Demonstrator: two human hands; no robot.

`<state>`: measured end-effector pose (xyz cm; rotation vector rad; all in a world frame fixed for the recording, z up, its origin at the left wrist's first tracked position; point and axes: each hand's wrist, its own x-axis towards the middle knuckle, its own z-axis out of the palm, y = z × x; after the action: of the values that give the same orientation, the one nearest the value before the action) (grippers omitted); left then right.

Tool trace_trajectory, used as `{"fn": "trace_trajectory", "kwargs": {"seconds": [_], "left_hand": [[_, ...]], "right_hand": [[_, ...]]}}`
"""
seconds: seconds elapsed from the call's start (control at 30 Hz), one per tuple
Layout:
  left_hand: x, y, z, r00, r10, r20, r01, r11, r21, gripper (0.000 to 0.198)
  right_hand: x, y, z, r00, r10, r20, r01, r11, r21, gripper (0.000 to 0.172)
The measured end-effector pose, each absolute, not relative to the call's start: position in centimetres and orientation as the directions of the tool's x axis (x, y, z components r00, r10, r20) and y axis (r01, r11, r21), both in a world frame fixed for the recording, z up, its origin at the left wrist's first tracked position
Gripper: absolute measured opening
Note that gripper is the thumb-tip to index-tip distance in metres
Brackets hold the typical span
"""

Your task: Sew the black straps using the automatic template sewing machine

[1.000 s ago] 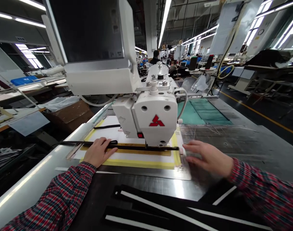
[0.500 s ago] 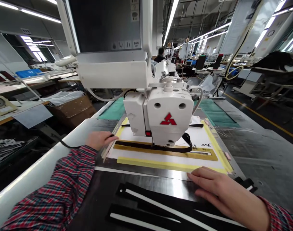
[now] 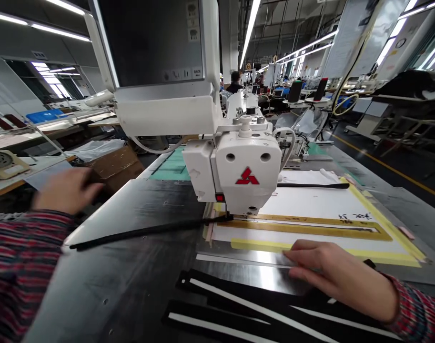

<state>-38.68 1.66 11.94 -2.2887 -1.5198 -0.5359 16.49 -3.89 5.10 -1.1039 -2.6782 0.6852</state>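
Observation:
Blurred by motion, my left hand [image 3: 65, 190] hangs over the left edge of the metal table; whether it holds anything cannot be made out. My right hand [image 3: 337, 274] rests open at the near edge of the clear template [image 3: 246, 256], which has yellow tape and white paper. A black strip [image 3: 142, 232] lies from the table's left side to the needle area under the white sewing head [image 3: 247, 166]. Black pieces with white stripes [image 3: 238, 302] lie in front, partly under my right hand.
A dark screen [image 3: 153, 43] on a white arm hangs above the sewing head at upper left. A cardboard box [image 3: 119, 164] stands beyond the table's left edge. Another black strip [image 3: 313, 186] lies on the template's far part.
The template has shifted right under the sewing head. My left hand has moved left, off the strip's end, and the strip now trails leftward across the table. My right hand has hardly moved.

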Motion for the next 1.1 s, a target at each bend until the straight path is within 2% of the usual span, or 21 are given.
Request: {"fn": "trace_trajectory", "kwargs": {"seconds": [0.03, 0.07, 0.1, 0.17, 0.2, 0.27, 0.33, 0.47, 0.53, 0.63, 0.8, 0.87, 0.93, 1.03, 1.1], "left_hand": [[-34.8, 1.6, 9.8, 0.269, 0.803, 0.531, 0.958, -0.278, -0.065, 0.065], [-30.8, 1.5, 7.6, 0.261, 0.813, 0.521, 0.957, -0.288, -0.029, 0.066], [-26.9, 1.4, 5.5, 0.33, 0.838, 0.435, 0.932, -0.363, -0.008, 0.065], [-20.7, 1.5, 2.3, 0.438, 0.826, 0.355, 0.881, -0.472, 0.011, 0.059], [-18.7, 1.7, 1.4, 0.527, 0.801, 0.284, 0.828, -0.559, 0.038, 0.047], [-17.3, 2.3, 0.7, 0.653, 0.725, 0.218, 0.732, -0.678, 0.063, 0.036], [-18.5, 3.2, 0.9, 0.694, 0.688, 0.211, 0.694, -0.718, 0.058, 0.035], [-22.8, 4.7, 1.8, 0.622, 0.766, 0.163, 0.776, -0.63, 0.001, 0.034], [-24.0, 4.9, 2.1, 0.572, 0.813, 0.106, 0.819, -0.573, -0.022, 0.034], [-23.7, 4.7, 2.7, 0.498, 0.864, 0.068, 0.867, -0.499, -0.01, 0.033], [-18.9, 3.8, 2.5, 0.575, 0.8, 0.174, 0.785, -0.599, 0.158, 0.05], [-16.9, 3.8, 1.7, 0.615, 0.761, 0.209, 0.746, -0.647, 0.159, 0.037], [-15.9, 3.9, 0.9, 0.644, 0.734, 0.216, 0.719, -0.677, 0.155, 0.025], [-16.3, 4.0, 0.4, 0.643, 0.719, 0.263, 0.693, -0.693, 0.2, 0.026], [-16.8, 4.1, 0.7, 0.617, 0.737, 0.278, 0.694, -0.675, 0.25, 0.032]], "right_hand": [[15.6, -4.5, 5.3, -0.728, 0.685, -0.034, 0.602, 0.614, -0.511, 0.025], [14.6, -5.1, 5.5, -0.734, 0.677, -0.042, 0.588, 0.604, -0.538, 0.023], [13.5, -5.7, 5.5, -0.735, 0.676, -0.054, 0.586, 0.593, -0.552, 0.026], [11.6, -6.6, 5.3, -0.728, 0.676, -0.119, 0.618, 0.57, -0.542, 0.041], [10.8, -6.9, 5.1, -0.721, 0.674, -0.161, 0.642, 0.562, -0.522, 0.046], [10.0, -7.1, 4.8, -0.704, 0.673, -0.227, 0.678, 0.542, -0.496, 0.046], [10.2, -7.0, 4.5, -0.691, 0.682, -0.239, 0.687, 0.518, -0.51, 0.038], [10.8, -6.5, 4.4, -0.693, 0.685, -0.224, 0.654, 0.466, -0.596, 0.025], [10.3, -6.6, 4.6, -0.685, 0.688, -0.238, 0.664, 0.455, -0.593, 0.03], [8.6, -6.7, 4.9, -0.686, 0.676, -0.27, 0.694, 0.494, -0.524, 0.039], [6.0, -6.9, 5.2, -0.702, 0.645, -0.303, 0.695, 0.525, -0.491, 0.031], [6.3, -6.9, 5.4, -0.703, 0.649, -0.291, 0.688, 0.517, -0.509, 0.025], [8.4, -6.5, 5.5, -0.717, 0.652, -0.244, 0.656, 0.515, -0.552, 0.027], [14.9, -4.1, 5.5, -0.719, 0.673, -0.174, 0.614, 0.497, -0.614, 0.032], [20.1, -1.4, 5.4, -0.674, 0.721, -0.163, 0.652, 0.476, -0.59, 0.031]]}}
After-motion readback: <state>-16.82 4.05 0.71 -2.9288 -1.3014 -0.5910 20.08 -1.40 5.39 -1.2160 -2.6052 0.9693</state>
